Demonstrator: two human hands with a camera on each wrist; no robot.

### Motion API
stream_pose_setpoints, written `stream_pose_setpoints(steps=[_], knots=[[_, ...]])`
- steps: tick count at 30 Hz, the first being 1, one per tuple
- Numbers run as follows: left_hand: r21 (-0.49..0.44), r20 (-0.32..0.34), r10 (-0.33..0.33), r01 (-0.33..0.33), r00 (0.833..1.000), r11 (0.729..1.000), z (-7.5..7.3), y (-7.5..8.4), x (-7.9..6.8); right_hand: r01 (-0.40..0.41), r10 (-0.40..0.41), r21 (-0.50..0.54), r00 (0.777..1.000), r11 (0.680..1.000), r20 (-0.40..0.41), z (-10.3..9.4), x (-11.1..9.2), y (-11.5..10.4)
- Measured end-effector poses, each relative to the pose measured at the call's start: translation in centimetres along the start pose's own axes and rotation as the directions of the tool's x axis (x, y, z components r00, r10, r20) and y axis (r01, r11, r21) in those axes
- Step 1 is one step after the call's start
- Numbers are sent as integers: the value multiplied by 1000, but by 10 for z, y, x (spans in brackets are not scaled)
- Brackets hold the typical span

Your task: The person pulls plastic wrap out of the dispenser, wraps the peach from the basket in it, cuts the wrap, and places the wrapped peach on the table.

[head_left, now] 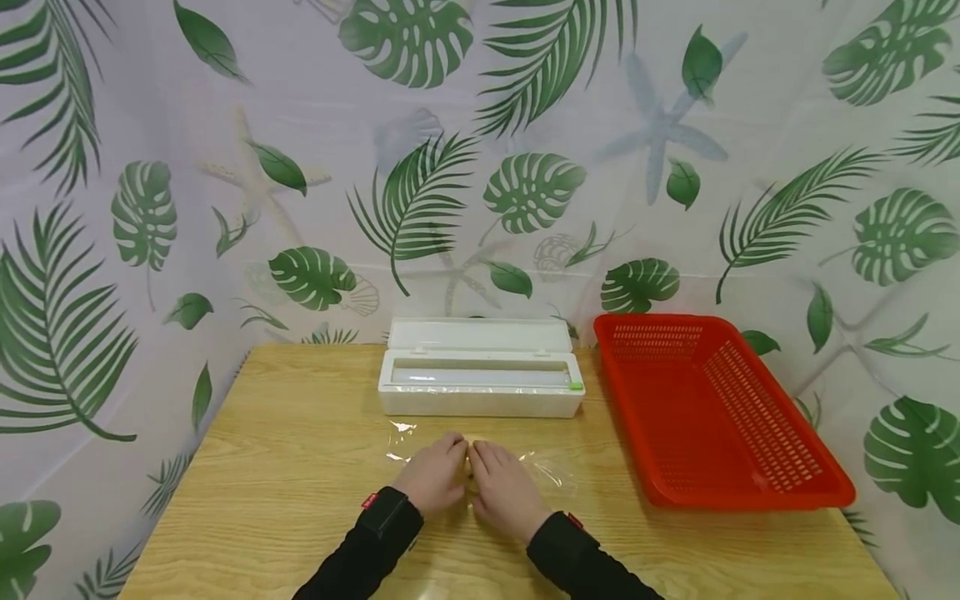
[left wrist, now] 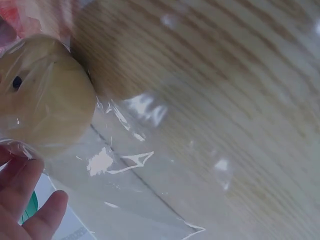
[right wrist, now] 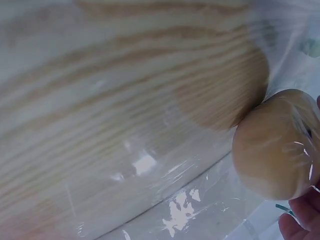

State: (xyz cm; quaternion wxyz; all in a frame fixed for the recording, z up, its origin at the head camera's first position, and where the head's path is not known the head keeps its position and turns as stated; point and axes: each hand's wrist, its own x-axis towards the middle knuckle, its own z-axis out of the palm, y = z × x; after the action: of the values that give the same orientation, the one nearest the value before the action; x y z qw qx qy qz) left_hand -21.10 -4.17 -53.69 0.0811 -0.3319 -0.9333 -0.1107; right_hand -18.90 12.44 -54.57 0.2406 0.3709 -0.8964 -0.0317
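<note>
A round yellow-brown fruit [left wrist: 62, 102] with a small dark spot, like a pear, sits under clear plastic wrap [left wrist: 122, 155]. From above the two hands meet over the fruit and mostly hide it. My left hand [head_left: 435, 475] has its fingertips drawn in at the fruit's side, gripping gathered wrap. Opposite it, my right hand [head_left: 508, 492] grips the wrap with bent fingers right at the fruit [right wrist: 272, 150]. The wrap [head_left: 553, 472] spreads shiny and creased over the table to both sides of the hands.
Behind the hands stands a white plastic-wrap dispenser box [head_left: 480, 404], its lid raised, a roll inside and a green slider at its right end. A red slotted basket [head_left: 645, 450] stands at the right of the wooden table [head_left: 247, 500]. A leaf-print cloth hangs behind.
</note>
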Motion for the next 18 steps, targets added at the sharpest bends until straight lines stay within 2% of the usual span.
stream_pose_setpoints(steps=[7,14,18], knots=[[-45,56,-28,30,998,999,-7,-5,7,-7,7,-14,1000,1000,17,7,8,3],[-80,105,-57,66,993,995,-9,-7,16,-54,54,-10,993,999,105,12,10,7],[-110,103,-60,71,993,991,-6,-9,21,-78,81,-29,987,997,137,16,10,8]])
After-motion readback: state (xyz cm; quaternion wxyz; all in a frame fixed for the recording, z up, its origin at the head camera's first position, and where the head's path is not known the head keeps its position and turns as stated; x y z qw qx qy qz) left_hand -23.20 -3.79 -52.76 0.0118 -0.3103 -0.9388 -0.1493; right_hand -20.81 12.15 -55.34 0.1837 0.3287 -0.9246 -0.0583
